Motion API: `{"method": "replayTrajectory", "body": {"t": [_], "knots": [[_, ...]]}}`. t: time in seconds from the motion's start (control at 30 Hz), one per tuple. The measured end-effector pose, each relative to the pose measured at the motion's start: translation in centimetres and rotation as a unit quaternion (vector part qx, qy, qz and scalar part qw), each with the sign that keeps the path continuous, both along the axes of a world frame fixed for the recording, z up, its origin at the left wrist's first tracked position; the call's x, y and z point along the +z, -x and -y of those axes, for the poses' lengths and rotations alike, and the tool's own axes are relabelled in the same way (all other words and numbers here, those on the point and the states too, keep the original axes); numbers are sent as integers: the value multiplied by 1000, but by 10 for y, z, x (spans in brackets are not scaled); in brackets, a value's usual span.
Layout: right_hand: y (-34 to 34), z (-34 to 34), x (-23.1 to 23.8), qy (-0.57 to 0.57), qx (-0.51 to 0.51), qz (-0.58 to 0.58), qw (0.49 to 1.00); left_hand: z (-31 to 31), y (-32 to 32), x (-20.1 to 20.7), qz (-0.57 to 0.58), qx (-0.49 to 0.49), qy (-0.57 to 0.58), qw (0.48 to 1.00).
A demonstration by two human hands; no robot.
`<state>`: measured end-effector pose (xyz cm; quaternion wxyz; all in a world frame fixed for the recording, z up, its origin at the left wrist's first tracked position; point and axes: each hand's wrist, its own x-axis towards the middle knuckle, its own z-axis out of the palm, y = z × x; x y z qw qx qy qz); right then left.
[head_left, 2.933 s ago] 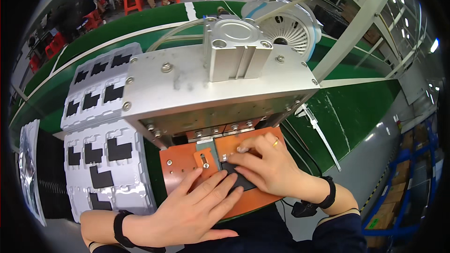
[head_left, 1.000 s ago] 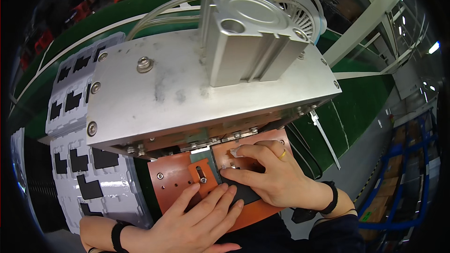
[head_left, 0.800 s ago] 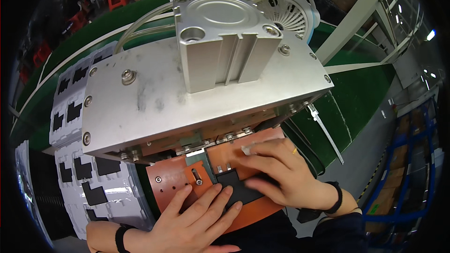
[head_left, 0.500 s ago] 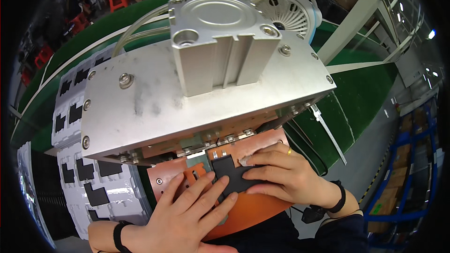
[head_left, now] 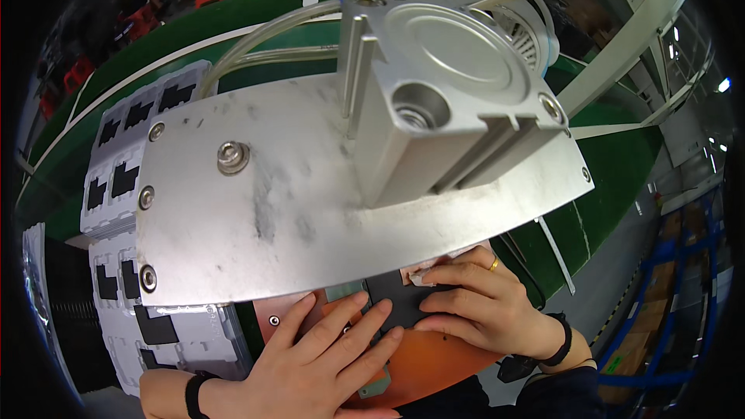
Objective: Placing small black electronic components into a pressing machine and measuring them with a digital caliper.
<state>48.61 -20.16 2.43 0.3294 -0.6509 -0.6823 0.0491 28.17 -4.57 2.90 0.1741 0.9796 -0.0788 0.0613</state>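
A black L-shaped flat piece (head_left: 397, 304) lies on the orange and copper-coloured fixture plate (head_left: 423, 357), its far part covered by the press top. My left hand (head_left: 314, 353) is open, its fingers spread flat over the fixture, with fingertips at the piece's left edge. From the right, my right hand (head_left: 485, 302) grips the piece's right side with bent fingers. A small crumpled whitish scrap (head_left: 421, 275) shows at its index fingertip; whether it is pinched or worn I cannot tell. Beside my left fingers is a grey-green block (head_left: 344, 290).
A silver metal press top (head_left: 310, 186) with a square cylinder (head_left: 458, 85) overhangs the fixture. White trays (head_left: 182, 341) holding black pieces stand at the left. Behind are clear hoses (head_left: 272, 43) and a white fan (head_left: 528, 39). Blue racks (head_left: 660, 318) with boxes stand far right.
My view has shifted over the press, so its top looks larger and hides more of the fixture and black piece. Both hands stay in nearly the same place on the work.
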Motion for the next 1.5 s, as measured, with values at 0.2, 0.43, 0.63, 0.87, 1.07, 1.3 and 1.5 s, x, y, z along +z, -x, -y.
{"method": "replayTrajectory", "body": {"t": [0.2,0.43,0.63,0.87,1.07,1.3,1.5], "knots": [[1,2,0,13,-7,3,1000,2,-4,4,-24,11,5,1000],[3,2,2,22,-2,15,1000,0,-2,9,-43,10,38,998],[1,3,2,34,-4,15,999,0,-2,6,-38,13,95,995],[2,2,4,42,-13,23,999,1,-2,5,-46,19,82,995],[0,0,7,31,-3,-9,999,-1,-4,8,-46,13,64,997],[-4,-1,6,47,20,-41,998,2,-4,5,-14,14,-14,1000],[1,7,17,60,0,-147,987,7,5,13,80,50,95,991]]}}
